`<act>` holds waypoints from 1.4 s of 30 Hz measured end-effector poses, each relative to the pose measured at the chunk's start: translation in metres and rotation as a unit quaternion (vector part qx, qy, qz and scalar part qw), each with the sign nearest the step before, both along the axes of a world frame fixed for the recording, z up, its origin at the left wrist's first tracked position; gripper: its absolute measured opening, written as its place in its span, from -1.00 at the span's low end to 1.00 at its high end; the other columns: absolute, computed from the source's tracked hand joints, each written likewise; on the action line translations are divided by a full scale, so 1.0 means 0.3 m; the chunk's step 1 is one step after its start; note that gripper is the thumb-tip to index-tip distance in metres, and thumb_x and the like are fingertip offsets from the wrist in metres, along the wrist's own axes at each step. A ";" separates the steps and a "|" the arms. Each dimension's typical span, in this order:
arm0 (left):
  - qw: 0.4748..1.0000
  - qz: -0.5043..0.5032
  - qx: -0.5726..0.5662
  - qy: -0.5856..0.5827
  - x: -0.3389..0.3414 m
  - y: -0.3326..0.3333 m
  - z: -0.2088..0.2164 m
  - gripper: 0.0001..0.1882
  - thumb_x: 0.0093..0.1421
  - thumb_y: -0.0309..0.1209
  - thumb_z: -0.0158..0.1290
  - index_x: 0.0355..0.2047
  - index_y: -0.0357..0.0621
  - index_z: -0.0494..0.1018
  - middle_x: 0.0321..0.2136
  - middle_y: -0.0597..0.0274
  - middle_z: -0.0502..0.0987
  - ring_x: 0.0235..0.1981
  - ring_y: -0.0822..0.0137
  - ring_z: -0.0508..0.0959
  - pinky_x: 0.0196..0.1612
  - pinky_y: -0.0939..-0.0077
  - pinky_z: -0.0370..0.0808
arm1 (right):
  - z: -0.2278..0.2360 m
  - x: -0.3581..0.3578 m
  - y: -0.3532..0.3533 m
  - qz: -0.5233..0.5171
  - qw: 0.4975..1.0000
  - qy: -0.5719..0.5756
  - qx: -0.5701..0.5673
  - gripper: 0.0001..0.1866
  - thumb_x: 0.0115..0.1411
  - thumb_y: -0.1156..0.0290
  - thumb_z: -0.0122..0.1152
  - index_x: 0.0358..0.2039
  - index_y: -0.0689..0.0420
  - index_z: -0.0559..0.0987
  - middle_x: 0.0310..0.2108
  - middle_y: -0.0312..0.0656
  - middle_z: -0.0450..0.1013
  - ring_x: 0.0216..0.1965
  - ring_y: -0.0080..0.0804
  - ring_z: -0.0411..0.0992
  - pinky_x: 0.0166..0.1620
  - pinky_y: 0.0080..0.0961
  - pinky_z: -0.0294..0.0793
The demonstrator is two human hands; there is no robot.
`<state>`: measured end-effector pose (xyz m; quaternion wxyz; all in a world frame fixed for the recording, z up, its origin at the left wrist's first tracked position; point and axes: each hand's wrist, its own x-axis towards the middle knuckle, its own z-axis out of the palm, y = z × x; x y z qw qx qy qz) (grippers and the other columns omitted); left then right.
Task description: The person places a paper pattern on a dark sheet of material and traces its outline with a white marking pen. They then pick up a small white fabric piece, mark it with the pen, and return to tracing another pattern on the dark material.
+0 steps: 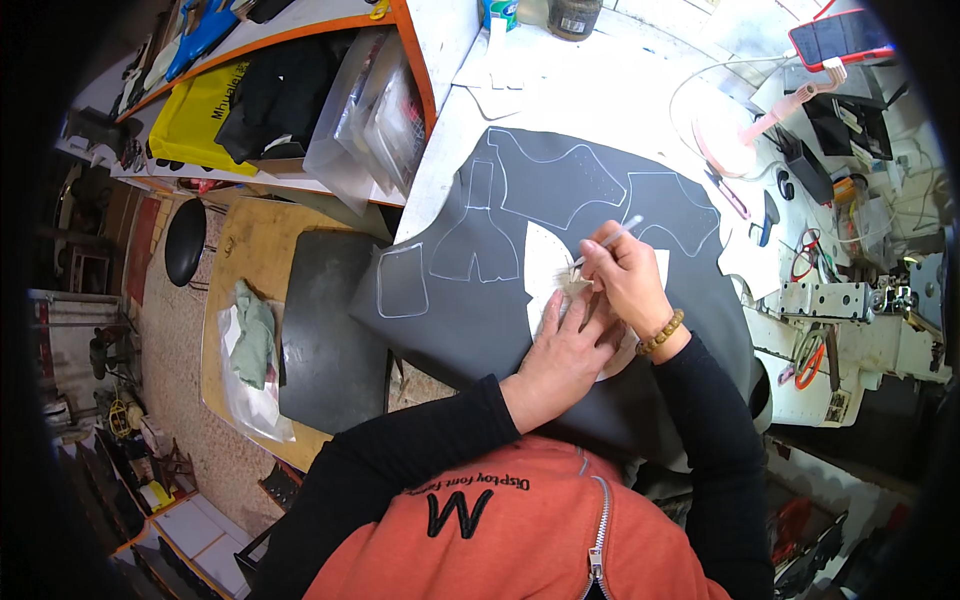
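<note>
A dark grey sheet of leather-like material is spread across the white table, with several pattern outlines drawn on it in a pale line. On top of it rests a white paper pattern piece with a curved edge, partly hidden under my hands. My left hand lies on the pattern with its fingers stretched out, pressing it down. A slim whitish marking pen is pinched in my right hand, just beyond the left fingertips. Its tip points down at the pattern; whether it touches is hard to see.
A sewing machine stands at the right, near orange-handled scissors and red-handled scissors. Farther back are a pink stand and a red-cased phone. An orange-edged shelf borders the left side.
</note>
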<state>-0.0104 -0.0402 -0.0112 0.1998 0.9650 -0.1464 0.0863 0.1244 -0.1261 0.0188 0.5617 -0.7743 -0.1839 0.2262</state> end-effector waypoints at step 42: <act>1.000 0.008 -0.028 -0.003 0.026 0.072 0.009 -0.49 0.11 -0.34 0.12 0.09 -0.21 0.49 0.25 -0.14 0.21 0.27 -0.30 0.18 0.34 -0.06 0.23 | 0.003 0.001 0.056 0.042 0.963 -0.251 -0.088 -0.85 0.30 0.39 0.19 -0.34 0.21 0.51 -0.55 -0.03 0.48 -0.49 -0.05 0.49 -0.40 -0.30 0.45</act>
